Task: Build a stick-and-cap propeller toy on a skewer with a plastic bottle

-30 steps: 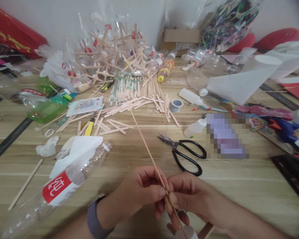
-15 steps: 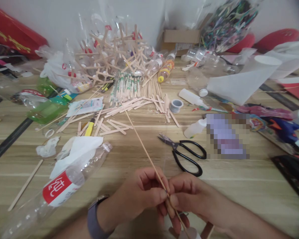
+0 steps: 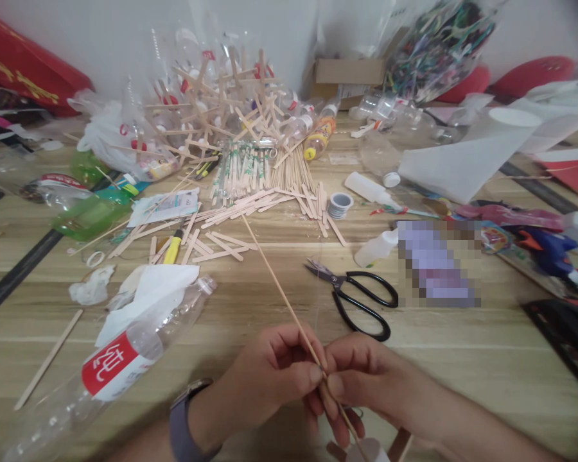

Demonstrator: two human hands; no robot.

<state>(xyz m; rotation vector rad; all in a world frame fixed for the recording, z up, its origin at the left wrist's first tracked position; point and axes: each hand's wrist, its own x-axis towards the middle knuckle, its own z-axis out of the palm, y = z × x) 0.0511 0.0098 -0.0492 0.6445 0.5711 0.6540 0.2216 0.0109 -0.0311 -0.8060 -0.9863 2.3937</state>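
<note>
Both hands meet low in the middle of the view, pinching one long thin bamboo skewer (image 3: 275,279). My left hand (image 3: 289,369), with a watch on its wrist, is closed on the stick between thumb and fingers. Right beside it, my right hand (image 3: 361,378) is closed on the same stick, fingertips touching those of the left. A small dark spot shows on the skewer between the thumbs; its nature is unclear. Below the hands, partly cut off by the frame, are a whitish round piece (image 3: 366,451) and a flat wooden stick (image 3: 399,445). Black-handled scissors (image 3: 361,295) lie just beyond the right hand.
A clear plastic bottle (image 3: 125,362) lies at the left. Popsicle sticks (image 3: 231,247), a yellow-handled tool (image 3: 173,246), a spool (image 3: 340,205) and small white bottles (image 3: 376,248) lie farther back. Behind them is a heap of bottles with crossed sticks (image 3: 221,102).
Almost nothing differs. Both hands keep their hold on the skewer in the same place, and the view has shifted very slightly.
</note>
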